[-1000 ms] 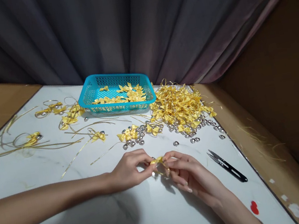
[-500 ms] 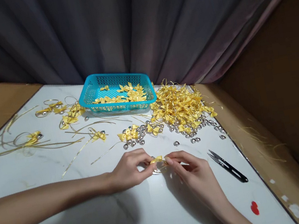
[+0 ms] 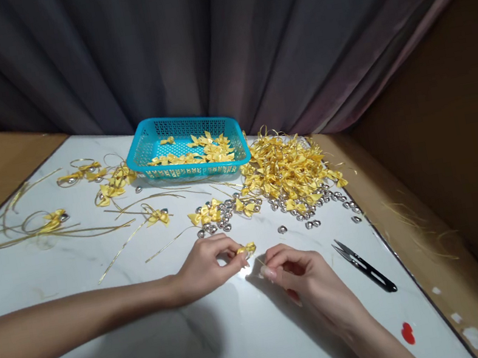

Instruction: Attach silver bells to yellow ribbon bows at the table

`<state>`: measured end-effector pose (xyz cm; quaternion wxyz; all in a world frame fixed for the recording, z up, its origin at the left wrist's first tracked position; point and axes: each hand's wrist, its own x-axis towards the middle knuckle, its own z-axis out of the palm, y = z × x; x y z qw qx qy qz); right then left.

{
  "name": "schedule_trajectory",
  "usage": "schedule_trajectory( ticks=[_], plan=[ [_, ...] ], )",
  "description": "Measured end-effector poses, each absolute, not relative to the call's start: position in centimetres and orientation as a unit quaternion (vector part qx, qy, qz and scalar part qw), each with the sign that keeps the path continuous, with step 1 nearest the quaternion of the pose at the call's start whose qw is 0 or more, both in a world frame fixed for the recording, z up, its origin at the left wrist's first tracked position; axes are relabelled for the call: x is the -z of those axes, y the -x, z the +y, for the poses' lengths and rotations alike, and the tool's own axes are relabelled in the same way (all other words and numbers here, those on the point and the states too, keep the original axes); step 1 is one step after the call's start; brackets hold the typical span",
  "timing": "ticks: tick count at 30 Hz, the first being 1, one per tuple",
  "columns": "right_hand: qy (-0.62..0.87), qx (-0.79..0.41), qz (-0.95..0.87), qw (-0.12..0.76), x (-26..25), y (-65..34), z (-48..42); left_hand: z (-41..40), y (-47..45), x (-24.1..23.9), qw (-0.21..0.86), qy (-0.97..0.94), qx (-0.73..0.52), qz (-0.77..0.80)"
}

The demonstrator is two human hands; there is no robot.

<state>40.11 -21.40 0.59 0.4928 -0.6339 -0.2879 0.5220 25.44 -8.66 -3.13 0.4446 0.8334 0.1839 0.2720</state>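
Observation:
Between the thumb and fingers of my left hand (image 3: 212, 267) is a small yellow ribbon bow (image 3: 248, 248), held just above the white tabletop (image 3: 168, 352). My right hand (image 3: 302, 276), to the right of the bow, pinches a thin gold cord (image 3: 260, 261) at the fingertips. How the cord joins the bow is too small to make out. Beyond my hands lie silver heart-shaped pieces (image 3: 224, 212) with several yellow bows among them. A big heap of yellow bows with gold cords (image 3: 287, 164) lies at the back right.
A turquoise basket (image 3: 191, 172) with yellow bows stands at the back before a dark curtain (image 3: 178, 41). Black thread snips (image 3: 365, 264) lie at the right, with a red piece (image 3: 407, 334) nearer me. Loose gold cords (image 3: 90, 228) spread over the left side.
My right hand has drawn slightly down and away from the bow, with the thin cord in its fingertips. My left hand still holds the bow, now turned somewhat.

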Motion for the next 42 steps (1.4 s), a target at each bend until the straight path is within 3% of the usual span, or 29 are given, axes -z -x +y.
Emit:
schedule_trajectory(
  ticks=[5,9,13,17,25,34,42],
  plan=[
    [0.559,-0.618,-0.237,0.499,-1.1,-40.1,-21.4,-8.7,-25.4,3.1,0.451,-0.830,-0.269,0.190],
    [0.564,-0.617,-0.252,0.488,-0.8,-39.5,-21.1,-8.6,-25.4,2.9,0.475,-0.818,-0.254,0.201],
    [0.666,-0.460,-0.356,0.466,0.2,-38.1,-21.1,-8.6,-25.5,2.6,0.532,-0.789,-0.215,0.220],
    [0.732,-0.306,-0.480,0.374,1.4,-36.8,-21.6,-8.9,-25.6,2.4,0.583,-0.758,-0.185,0.226],
    [0.720,-0.163,-0.600,0.310,2.1,-36.6,-21.9,-9.2,-25.6,2.6,0.622,-0.726,-0.165,0.242],
    [0.713,-0.179,-0.599,0.317,2.2,-36.6,-21.7,-9.2,-25.6,2.3,0.684,-0.669,-0.125,0.262],
    [0.721,-0.279,-0.522,0.361,1.5,-36.5,-21.4,-8.9,-25.7,1.4,0.699,-0.654,-0.094,0.274]
  ],
)
